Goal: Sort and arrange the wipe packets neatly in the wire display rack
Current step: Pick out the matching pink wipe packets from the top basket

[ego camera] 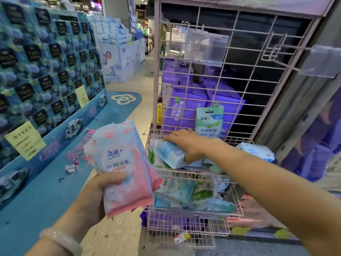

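Observation:
My left hand [103, 191] grips a stack of pink and white wipe packets [123, 167], held upright in front of the rack. My right hand [188, 143] reaches into the upper basket of the pink wire rack [156, 100] and grips a light blue wipe packet [169, 154]. A green and white packet [209, 121] stands upright against the back grid. Another white and blue packet [256, 151] lies at the basket's right end. The lower basket [238, 200] holds a jumble of several blue and green packets [191, 194].
Purple tissue packs [184, 108] stand behind the rack's grid. Clear plastic label holders [206, 47] hang on the grid. A blue display of boxed goods [46, 71] fills the left side, with a blue floor mat [118, 111] below it.

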Tool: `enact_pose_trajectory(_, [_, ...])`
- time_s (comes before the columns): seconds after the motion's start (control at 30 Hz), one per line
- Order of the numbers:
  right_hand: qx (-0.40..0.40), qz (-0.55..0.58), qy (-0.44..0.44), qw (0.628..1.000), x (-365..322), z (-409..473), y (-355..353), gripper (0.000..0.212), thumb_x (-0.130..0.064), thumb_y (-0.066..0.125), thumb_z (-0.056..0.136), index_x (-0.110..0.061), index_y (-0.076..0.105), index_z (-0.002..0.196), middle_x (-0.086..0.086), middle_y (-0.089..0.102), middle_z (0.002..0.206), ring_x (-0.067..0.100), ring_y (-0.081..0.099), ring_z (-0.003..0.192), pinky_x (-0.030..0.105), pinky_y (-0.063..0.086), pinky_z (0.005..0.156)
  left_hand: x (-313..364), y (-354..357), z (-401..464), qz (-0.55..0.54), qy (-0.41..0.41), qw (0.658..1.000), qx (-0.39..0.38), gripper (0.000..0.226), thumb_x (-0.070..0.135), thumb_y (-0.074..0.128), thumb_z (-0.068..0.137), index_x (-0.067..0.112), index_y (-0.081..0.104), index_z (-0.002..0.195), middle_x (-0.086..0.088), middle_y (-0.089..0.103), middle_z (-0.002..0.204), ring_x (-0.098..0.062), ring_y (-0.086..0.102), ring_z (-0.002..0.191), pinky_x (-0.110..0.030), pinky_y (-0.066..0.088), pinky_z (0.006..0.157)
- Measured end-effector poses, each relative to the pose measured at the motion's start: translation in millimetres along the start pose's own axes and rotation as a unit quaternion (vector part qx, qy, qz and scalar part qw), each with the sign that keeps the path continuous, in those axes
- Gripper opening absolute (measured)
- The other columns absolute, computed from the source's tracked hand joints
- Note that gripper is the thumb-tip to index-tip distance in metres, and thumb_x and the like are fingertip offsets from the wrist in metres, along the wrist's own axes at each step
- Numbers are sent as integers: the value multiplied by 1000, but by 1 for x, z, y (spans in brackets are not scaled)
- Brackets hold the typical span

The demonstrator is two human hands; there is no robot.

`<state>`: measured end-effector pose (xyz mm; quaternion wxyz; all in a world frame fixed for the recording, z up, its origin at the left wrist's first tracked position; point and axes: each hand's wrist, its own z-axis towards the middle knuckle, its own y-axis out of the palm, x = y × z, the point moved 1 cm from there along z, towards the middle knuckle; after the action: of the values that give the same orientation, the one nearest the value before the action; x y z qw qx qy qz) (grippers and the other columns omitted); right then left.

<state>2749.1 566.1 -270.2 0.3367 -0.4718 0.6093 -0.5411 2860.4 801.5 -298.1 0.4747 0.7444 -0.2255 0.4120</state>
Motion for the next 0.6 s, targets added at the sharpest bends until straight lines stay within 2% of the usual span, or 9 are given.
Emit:
enact_pose_trajectory(0.1, [136, -46, -74, 987, -4, 7, -9, 85, -4, 63, 69, -26, 26, 142, 3, 34, 144, 24, 25, 135, 49, 24, 107, 1, -3, 2, 0, 2, 1000, 8, 27, 5, 51, 59, 13, 77, 63, -13, 72, 62, -26, 67, 48, -37, 56, 42])
enact_pose_trajectory(0.13, [147, -62, -99, 982, -9, 10, -9, 84, 2, 57, 72, -25, 24, 144, 4, 30, 148, 24, 21, 138, 47, 22, 108, 0, -3, 3, 0, 1, 1000, 6, 28, 5, 51, 59, 13, 77, 63, -13, 72, 62, -26, 67, 48, -37, 56, 43])
enact_pose_trajectory(0.2, [101, -63, -129, 985, -18, 16, -4, 85, 12, 46, 76, -21, 13, 148, 7, 14, 157, 26, 10, 144, 40, 16, 114, -1, -1, 5, 1, -3, 1000, 1, 28, 4, 51, 60, 13, 77, 63, -13, 72, 64, -26, 68, 50, -37, 57, 44])
enact_pose_trajectory(0.27, [40, -33, -96, 994, -16, 13, -1, 89, 15, 45, 79, -24, 4, 148, 5, -4, 159, 26, -1, 145, 37, 14, 116, -1, 1, 6, 1, -4, 1000, -6, 27, 3, 51, 59, 12, 77, 64, -13, 73, 65, -26, 68, 51, -35, 56, 44])
enact_pose_trajectory(0.33, [36, 6, -32, 999, -5, 1, -5, 93, 12, 54, 78, -27, 6, 148, 3, -8, 158, 23, -3, 145, 36, 14, 116, -1, 1, 8, 1, -5, 1000, -19, 27, 2, 52, 57, 10, 77, 65, -15, 73, 67, -27, 69, 52, -35, 56, 44])
enact_pose_trajectory(0.4, [89, 98, 43, 990, 11, -18, -18, 79, 12, 52, 77, -20, 27, 145, 7, 19, 156, 22, 18, 142, 31, 21, 112, -1, 4, 10, 2, -11, 999, -42, 26, 2, 59, 50, 8, 77, 68, -16, 73, 70, -28, 69, 54, -36, 57, 46])
enact_pose_trajectory(0.47, [194, 172, 142, 955, 37, -41, -35, 47, 1, 54, 78, -14, 56, 122, 9, 59, 124, 24, 52, 118, 30, 40, 96, 0, 8, 12, 6, -18, 998, -63, 28, 3, 72, 42, 8, 77, 69, -16, 73, 71, -28, 70, 55, -36, 58, 48])
enact_pose_trajectory(0.53, [252, 171, 251, 919, 67, -62, -47, 10, -16, 65, 78, -14, 61, 87, 4, 63, 83, 27, 60, 88, 30, 45, 72, 0, 13, 15, 6, -23, 997, -68, 34, 7, 77, 37, 9, 77, 70, -16, 73, 72, -28, 70, 57, -40, 60, 55])
enact_pose_trajectory(0.6, [191, 138, 328, 915, 90, -71, -47, 31, -34, 69, 77, -13, 49, 67, 2, 51, 68, 28, 51, 75, 29, 37, 55, 0, 19, 19, -4, -23, 997, -70, 28, 5, 63, 48, 9, 77, 71, -17, 73, 74, -30, 70, 59, -48, 57, 63])
